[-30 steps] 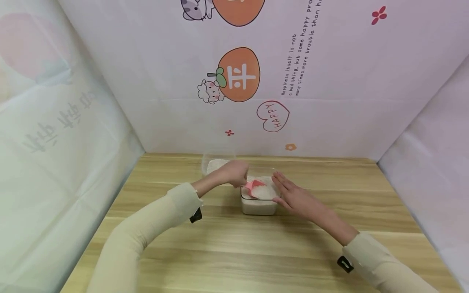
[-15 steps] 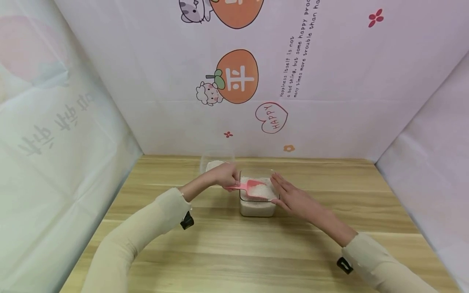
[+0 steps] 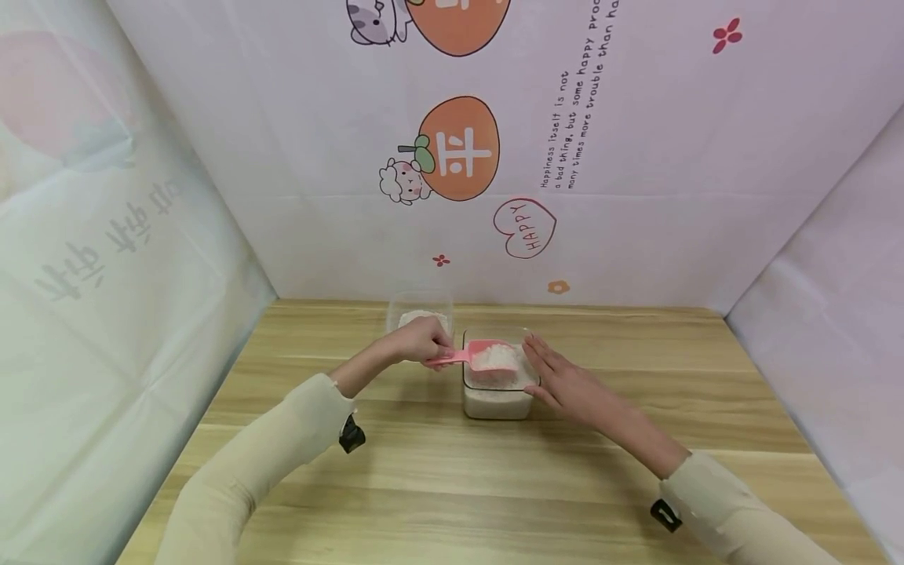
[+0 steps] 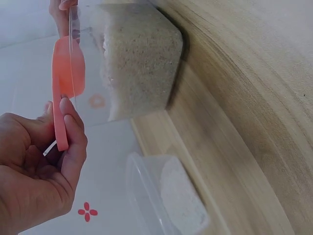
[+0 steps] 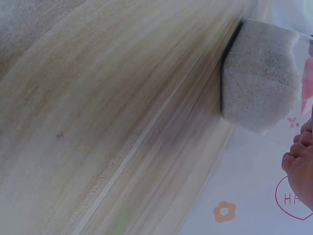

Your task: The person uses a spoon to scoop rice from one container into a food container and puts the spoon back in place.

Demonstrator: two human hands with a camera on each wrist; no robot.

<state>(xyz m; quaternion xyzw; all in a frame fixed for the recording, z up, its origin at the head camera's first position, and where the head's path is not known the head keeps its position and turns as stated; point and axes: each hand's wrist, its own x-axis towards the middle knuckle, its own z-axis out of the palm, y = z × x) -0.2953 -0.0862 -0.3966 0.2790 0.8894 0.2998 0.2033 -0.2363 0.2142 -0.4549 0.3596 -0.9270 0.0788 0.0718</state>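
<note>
Over the glass box [image 3: 497, 405] near the middle of the table [image 3: 452, 479], a pink scoop [image 3: 476, 358] bears a heap of white grains [image 3: 500, 356], its bowl at about rim height and its handle pointing to nine o'clock. The left hand [image 3: 421, 340], on that side, pinches the handle between thumb and fingers; the right hand [image 3: 565, 379], well apart from it at three o'clock, rests against the rim with fingers out straight (bracing the box, by the look of it, rather than gripping it). At eleven o'clock from the box, partly behind the left hand, stands a clear plastic tub [image 4: 152, 196] with some white stuff in it. I judge the step in hand to be scooping, with the load taken up; the next move calls for a level bowl, clear of the rim, and a steady box
</note>
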